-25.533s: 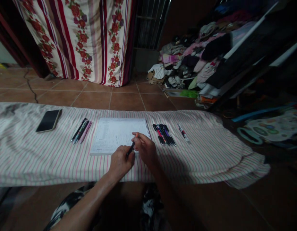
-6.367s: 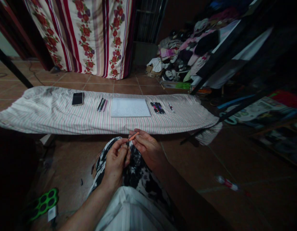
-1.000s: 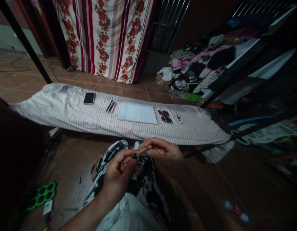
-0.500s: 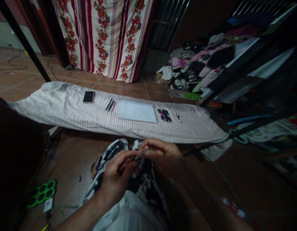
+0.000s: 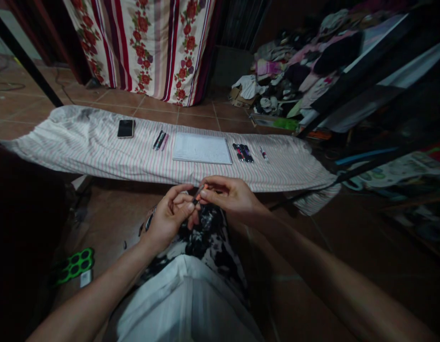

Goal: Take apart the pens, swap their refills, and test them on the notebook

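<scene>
Over my lap, just before the bench's near edge, both hands meet on a slim pen-like object (image 5: 199, 193), dark and grey with an orange part. My left hand (image 5: 169, 214) pinches its lower end between thumb and fingers, the other fingers loosely curled. From the right, my right hand (image 5: 231, 195) grips the upper end, thumb against the orange part. Fingers cover much of it, so its exact kind cannot be made out. Closest beyond the hands on the striped cloth (image 5: 141, 164) lies a spiral notebook (image 5: 202, 148).
Left of the notebook are several pens (image 5: 160, 141) and a phone (image 5: 126, 128); to its right lie a pen bundle (image 5: 243, 153) and a single pen (image 5: 264, 154). A green ringed object (image 5: 76, 263) rests on the floor. Clothes (image 5: 294, 71) are heaped behind, near a floral curtain (image 5: 145, 47).
My hands have risen in the view toward the bench edge, still on the slim object. The left fingers have spread somewhat. The view has tilted down, showing more of my forearms.
</scene>
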### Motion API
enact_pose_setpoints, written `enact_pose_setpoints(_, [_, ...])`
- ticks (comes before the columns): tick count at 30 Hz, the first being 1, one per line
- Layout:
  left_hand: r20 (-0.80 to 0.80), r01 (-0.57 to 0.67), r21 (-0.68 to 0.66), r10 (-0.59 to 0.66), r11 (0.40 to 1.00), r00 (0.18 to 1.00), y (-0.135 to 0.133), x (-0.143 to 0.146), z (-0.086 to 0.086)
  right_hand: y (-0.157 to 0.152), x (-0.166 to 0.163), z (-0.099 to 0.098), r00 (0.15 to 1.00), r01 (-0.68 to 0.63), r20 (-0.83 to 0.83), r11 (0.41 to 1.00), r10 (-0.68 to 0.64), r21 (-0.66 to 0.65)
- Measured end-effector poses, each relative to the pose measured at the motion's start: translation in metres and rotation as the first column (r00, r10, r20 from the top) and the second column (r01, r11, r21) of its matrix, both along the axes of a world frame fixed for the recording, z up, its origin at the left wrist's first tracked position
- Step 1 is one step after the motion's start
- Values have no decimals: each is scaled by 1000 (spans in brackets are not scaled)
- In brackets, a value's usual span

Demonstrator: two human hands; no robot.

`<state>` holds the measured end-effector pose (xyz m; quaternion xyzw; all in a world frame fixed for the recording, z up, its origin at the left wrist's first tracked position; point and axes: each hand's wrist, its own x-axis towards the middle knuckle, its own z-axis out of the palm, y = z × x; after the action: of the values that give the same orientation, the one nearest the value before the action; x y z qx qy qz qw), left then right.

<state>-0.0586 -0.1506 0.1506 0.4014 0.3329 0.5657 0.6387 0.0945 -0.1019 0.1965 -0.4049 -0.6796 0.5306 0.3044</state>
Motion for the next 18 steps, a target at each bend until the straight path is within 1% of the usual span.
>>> enact_pose_setpoints(2, [34, 16, -21, -15, 1000, 999, 6, -2, 3, 9, -1, 5, 997, -64, 38, 996, 61, 60])
enact_pose_setpoints(6, [88, 34, -93, -26, 995, 996, 9, -4, 10, 19, -4, 13, 989, -94, 121, 989, 80, 115])
enact_pose_setpoints(8, [103, 48, -124, -35, 991, 994, 7, -4, 14, 21, -4, 16, 976, -128, 193, 980, 98, 151])
enact_pose_setpoints(10, [112, 60, -149, -43, 987, 993, 6, -3, 17, 23, -4, 21, 951, -180, 283, 968, 126, 175])
enact_pose_setpoints(14, [152, 114, -183, -86, 977, 985, 5, -2, 23, 27, -4, 34, 878, -295, 438, 939, 193, 178])
enact_pose_setpoints(16, [189, 155, -199, -117, 968, 975, 5, -3, 25, 30, -4, 40, 845, -329, 496, 924, 198, 192])
enact_pose_setpoints(18, [222, 186, -220, -136, 958, 966, 6, -4, 27, 31, -5, 45, 821, -340, 536, 923, 197, 182])
